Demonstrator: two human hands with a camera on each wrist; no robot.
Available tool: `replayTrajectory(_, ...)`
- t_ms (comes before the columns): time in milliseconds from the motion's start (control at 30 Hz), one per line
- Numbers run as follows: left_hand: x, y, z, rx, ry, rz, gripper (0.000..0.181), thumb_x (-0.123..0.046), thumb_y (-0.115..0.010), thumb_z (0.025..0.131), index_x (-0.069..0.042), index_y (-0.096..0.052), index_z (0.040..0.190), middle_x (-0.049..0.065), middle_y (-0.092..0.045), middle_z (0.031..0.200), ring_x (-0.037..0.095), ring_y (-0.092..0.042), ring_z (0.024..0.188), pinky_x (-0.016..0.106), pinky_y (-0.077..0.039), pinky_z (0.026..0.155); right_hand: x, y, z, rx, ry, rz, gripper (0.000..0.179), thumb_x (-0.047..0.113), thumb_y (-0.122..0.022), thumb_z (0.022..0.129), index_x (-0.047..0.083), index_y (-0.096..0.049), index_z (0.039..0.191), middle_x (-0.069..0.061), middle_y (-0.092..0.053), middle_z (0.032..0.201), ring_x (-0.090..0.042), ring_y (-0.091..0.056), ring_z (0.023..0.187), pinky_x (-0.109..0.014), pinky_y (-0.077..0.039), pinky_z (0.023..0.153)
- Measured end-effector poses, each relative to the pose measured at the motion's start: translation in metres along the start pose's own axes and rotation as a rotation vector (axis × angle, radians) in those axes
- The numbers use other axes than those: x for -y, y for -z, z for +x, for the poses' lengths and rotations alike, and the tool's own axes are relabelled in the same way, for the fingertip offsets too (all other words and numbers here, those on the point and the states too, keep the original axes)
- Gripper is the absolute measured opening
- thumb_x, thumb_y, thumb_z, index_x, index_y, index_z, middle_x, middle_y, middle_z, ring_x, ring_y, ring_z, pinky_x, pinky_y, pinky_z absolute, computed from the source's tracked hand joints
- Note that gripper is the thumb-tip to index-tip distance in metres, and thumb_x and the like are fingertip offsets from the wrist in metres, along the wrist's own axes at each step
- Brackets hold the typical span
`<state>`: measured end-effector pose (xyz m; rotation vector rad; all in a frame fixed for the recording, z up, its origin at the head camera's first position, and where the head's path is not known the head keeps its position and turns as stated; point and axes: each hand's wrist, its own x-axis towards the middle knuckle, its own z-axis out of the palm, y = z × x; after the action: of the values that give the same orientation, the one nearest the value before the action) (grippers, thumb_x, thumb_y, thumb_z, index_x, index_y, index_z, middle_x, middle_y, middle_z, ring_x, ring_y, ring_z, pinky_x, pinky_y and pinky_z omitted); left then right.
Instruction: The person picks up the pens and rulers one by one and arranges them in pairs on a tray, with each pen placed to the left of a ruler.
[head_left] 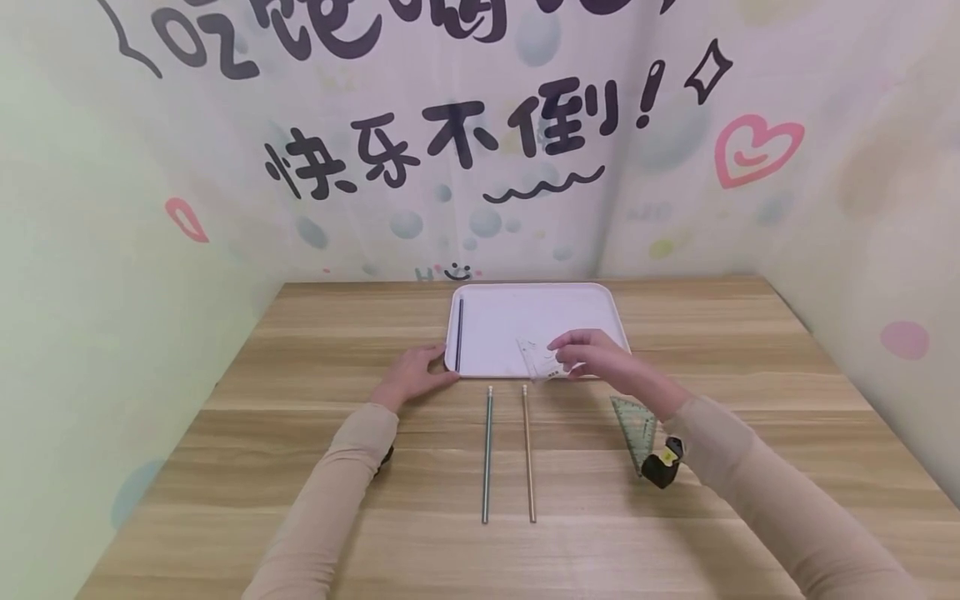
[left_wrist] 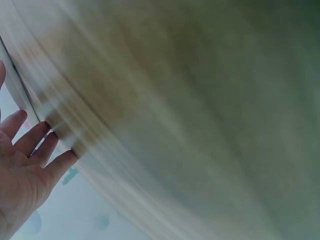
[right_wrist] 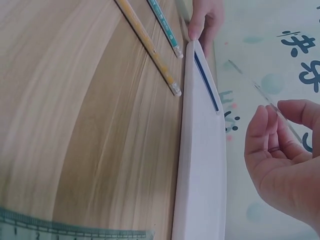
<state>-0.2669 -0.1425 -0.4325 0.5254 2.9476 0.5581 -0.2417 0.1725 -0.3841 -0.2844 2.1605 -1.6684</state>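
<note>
A white tray (head_left: pixel 487 333) lies at the back of the table, with a dark pencil (head_left: pixel 460 333) along its left side. My left hand (head_left: pixel 412 372) is at the tray's front left corner, thumb by the front rim and fingers along the left side. Over the tray's front part, my right hand (head_left: pixel 600 360) pinches a clear flat ruler-like piece (head_left: pixel 529 358) between thumb and fingers. Seen edge-on in the right wrist view, this clear piece (right_wrist: pixel 257 87) is held above the tray, tilted.
In front of the tray lie a green pencil (head_left: pixel 487 454) and a yellowish pencil (head_left: pixel 528 454), side by side, erasers toward the tray. A greenish set square (head_left: pixel 636 425) rests on the wooden table (head_left: pixel 337 325) under my right wrist. A printed curtain (head_left: pixel 450 225) hangs behind.
</note>
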Motion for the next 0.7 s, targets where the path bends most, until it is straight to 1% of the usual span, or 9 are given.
replayTrajectory(167, -0.001, 0.002, -0.001, 0.003, -0.001, 0.005, 0.071, -0.048, -0.058, 0.084, -0.005, -0.039, 0.137, 0.015, -0.041, 0.138, 0.031, -0.036, 0.128, 0.041, -0.028, 0.108, 0.003, -0.007, 0.004, -0.011, 0.002, -0.002, 0.038, 0.006, -0.051, 0.086, -0.016, -0.046, 0.115, -0.001, -0.054, 0.072, -0.011, -0.053, 0.068, -0.032, -0.054, 0.070)
replayTrajectory(300, -0.001, 0.002, -0.002, -0.002, -0.003, 0.017, 0.071, -0.049, -0.058, 0.083, -0.006, -0.040, 0.136, 0.015, -0.041, 0.138, 0.031, -0.037, 0.127, 0.040, -0.028, 0.107, 0.004, -0.013, 0.007, -0.021, -0.002, 0.003, 0.037, 0.006, -0.051, 0.086, -0.016, -0.047, 0.116, -0.002, -0.055, 0.073, -0.011, -0.053, 0.068, -0.031, -0.054, 0.069)
replayTrajectory(567, 0.001, -0.001, -0.001, -0.009, -0.012, 0.024, 0.071, -0.050, -0.058, 0.083, -0.006, -0.040, 0.136, 0.015, -0.042, 0.137, 0.031, -0.039, 0.126, 0.041, -0.030, 0.107, 0.008, -0.023, 0.013, -0.042, -0.026, 0.038, 0.038, 0.006, -0.050, 0.086, -0.014, -0.047, 0.118, -0.004, -0.056, 0.080, -0.010, -0.053, 0.071, -0.026, -0.053, 0.067)
replayTrajectory(700, 0.001, -0.001, 0.000, -0.010, -0.003, 0.017, 0.071, -0.050, -0.059, 0.083, -0.007, -0.040, 0.136, 0.015, -0.042, 0.137, 0.030, -0.038, 0.126, 0.039, -0.029, 0.107, 0.010, -0.025, 0.015, -0.054, -0.025, 0.038, 0.037, 0.006, -0.049, 0.087, -0.013, -0.048, 0.119, -0.010, -0.056, 0.086, -0.011, -0.053, 0.072, -0.026, -0.053, 0.069)
